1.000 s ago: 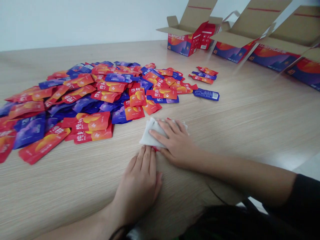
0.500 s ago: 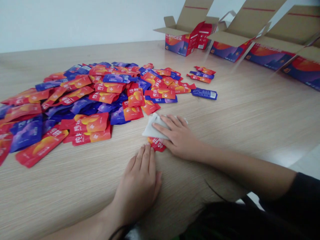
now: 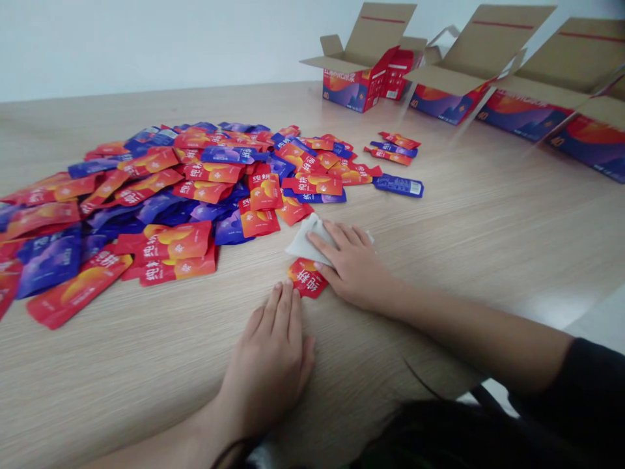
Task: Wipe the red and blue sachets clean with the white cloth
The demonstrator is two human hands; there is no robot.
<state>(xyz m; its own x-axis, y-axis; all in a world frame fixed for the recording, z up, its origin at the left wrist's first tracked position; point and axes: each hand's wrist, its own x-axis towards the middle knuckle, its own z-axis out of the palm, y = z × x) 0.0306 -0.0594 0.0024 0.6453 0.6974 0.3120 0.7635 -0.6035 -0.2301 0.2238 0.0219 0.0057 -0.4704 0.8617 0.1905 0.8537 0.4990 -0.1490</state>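
Note:
Under my right hand (image 3: 354, 264) is a folded white wipe (image 3: 305, 242), its fingers pressing and gripping it against the table. Just in front of that wipe lies a red and orange pouch (image 3: 308, 279) with white lettering, flat on the wood. My left hand (image 3: 273, 342) rests flat with fingers stretched out, their tips at the pouch's lower left edge. A big heap of similar red-orange and blue-purple pouches (image 3: 209, 172) spreads beyond both hands, to the left.
Several open cartons (image 3: 346, 88), printed red and blue, stand along the back right. Between them and the heap lie a few loose pouches (image 3: 393, 153) and a blue pouch (image 3: 398, 185) showing its barcode. All rest on a pale wooden table (image 3: 463, 228) against a white wall.
My right hand and the wipe have slid slightly up and right, uncovering more of the red pouch. My left hand has hardly moved.

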